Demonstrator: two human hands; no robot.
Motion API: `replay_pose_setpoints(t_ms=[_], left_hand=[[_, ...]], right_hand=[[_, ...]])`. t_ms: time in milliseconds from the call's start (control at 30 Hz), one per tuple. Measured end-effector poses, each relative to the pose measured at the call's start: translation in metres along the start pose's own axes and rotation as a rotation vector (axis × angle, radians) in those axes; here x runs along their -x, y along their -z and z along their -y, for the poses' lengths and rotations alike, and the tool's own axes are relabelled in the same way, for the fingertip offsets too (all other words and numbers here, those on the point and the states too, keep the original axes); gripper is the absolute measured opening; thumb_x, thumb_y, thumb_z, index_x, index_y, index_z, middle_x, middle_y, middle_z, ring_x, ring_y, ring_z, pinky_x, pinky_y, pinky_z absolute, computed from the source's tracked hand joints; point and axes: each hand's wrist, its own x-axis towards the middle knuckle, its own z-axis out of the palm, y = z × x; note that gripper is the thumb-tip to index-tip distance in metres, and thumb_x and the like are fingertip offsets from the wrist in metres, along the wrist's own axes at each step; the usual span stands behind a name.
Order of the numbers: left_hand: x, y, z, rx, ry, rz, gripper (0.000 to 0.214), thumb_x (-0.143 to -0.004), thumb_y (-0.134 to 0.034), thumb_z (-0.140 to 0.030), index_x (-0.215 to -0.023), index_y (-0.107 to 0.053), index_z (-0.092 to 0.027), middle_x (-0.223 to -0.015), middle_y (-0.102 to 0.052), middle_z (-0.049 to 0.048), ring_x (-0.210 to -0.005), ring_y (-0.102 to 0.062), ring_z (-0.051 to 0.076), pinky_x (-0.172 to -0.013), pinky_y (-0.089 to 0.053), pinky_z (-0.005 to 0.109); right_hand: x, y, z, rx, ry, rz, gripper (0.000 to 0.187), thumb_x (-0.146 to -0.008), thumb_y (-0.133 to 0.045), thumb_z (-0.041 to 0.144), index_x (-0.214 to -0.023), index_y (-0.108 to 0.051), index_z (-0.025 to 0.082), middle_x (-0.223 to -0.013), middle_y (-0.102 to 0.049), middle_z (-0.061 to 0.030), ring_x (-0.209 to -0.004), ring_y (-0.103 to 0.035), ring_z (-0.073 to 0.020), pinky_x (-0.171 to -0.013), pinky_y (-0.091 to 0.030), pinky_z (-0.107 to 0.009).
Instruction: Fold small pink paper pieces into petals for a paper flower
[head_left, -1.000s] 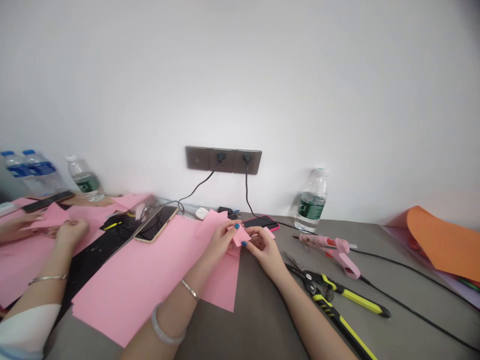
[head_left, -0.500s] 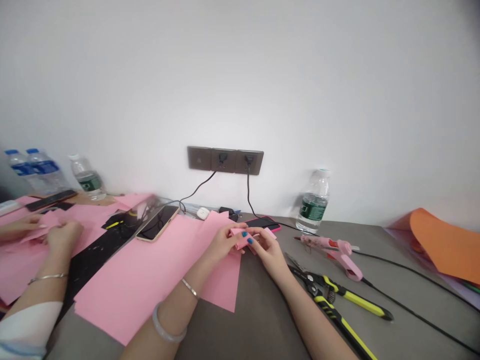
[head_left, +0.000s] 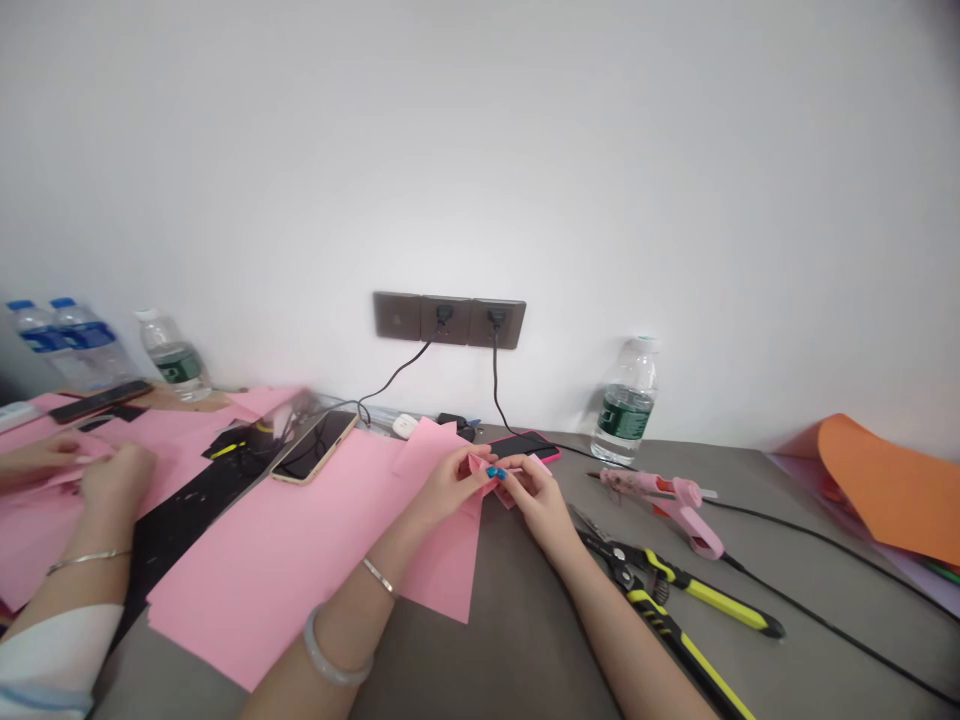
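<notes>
Between my two hands is a small piece of folded pink paper [head_left: 477,463], pinched near the middle of the view just above the grey tabletop. My left hand [head_left: 452,484] grips its left side, the thumb pressed toward the other thumb. On the right side my right hand [head_left: 531,490] pinches the same paper, and the two blue-nailed thumbs meet over it. Fingers hide much of the folds. Under my left forearm lie large pink paper sheets [head_left: 300,540]. A phone with a pink edge [head_left: 525,445] lies just behind my hands.
Right of my arm lie yellow-black pliers [head_left: 637,570], a pink glue gun [head_left: 660,495] with its cord, and orange paper [head_left: 885,490]. A water bottle [head_left: 627,405] stands by the wall. Left are a phone [head_left: 315,447] and a co-worker's hands [head_left: 116,480] holding pink paper.
My thumbs have come together over the pink paper, and its shape between my fingers has altered, with a pointed fold now showing. The co-worker's hands have shifted slightly.
</notes>
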Motion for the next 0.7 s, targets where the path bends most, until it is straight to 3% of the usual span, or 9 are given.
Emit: replay_pose_setpoints(t_ms=[300,467,700], left_hand=[[0.0003,-0.0018,0.0034,-0.049,-0.019,-0.036,0.026,-0.068,-0.078,-0.016,-0.091,-0.071,-0.025,-0.073,-0.071,-0.0010,-0.089,-0.069,0.024,-0.064,-0.054,0.031],[0.0014,-0.0025,0.0046,-0.070,-0.010,-0.063,0.015,-0.072,-0.076,-0.022,-0.086,-0.069,-0.025,-0.069,-0.070,-0.0025,-0.082,-0.068,0.022,-0.063,-0.053,0.030],[-0.0013,-0.0001,-0.0005,-0.058,-0.019,-0.066,0.004,-0.079,-0.070,-0.027,-0.080,-0.070,-0.023,-0.085,-0.074,0.0006,-0.090,-0.067,0.024,-0.069,-0.052,0.031]], right_hand=[[-0.0005,0.0016,0.0004,-0.067,-0.013,-0.052,0.039,-0.076,-0.068,0.058,-0.078,-0.061,0.019,-0.062,-0.058,0.0019,-0.051,-0.054,-0.0118,-0.049,-0.045,-0.024],[-0.0002,-0.0009,-0.0022,-0.058,0.028,-0.011,0.041,-0.074,-0.072,0.053,-0.096,-0.059,0.021,-0.076,-0.063,-0.0010,-0.056,-0.056,-0.0130,-0.050,-0.045,-0.025],[-0.0001,-0.0011,-0.0060,-0.011,0.056,0.030,0.037,-0.079,-0.068,0.047,-0.102,-0.056,0.021,-0.077,-0.063,-0.0014,-0.053,-0.051,-0.0120,-0.047,-0.041,-0.025]])
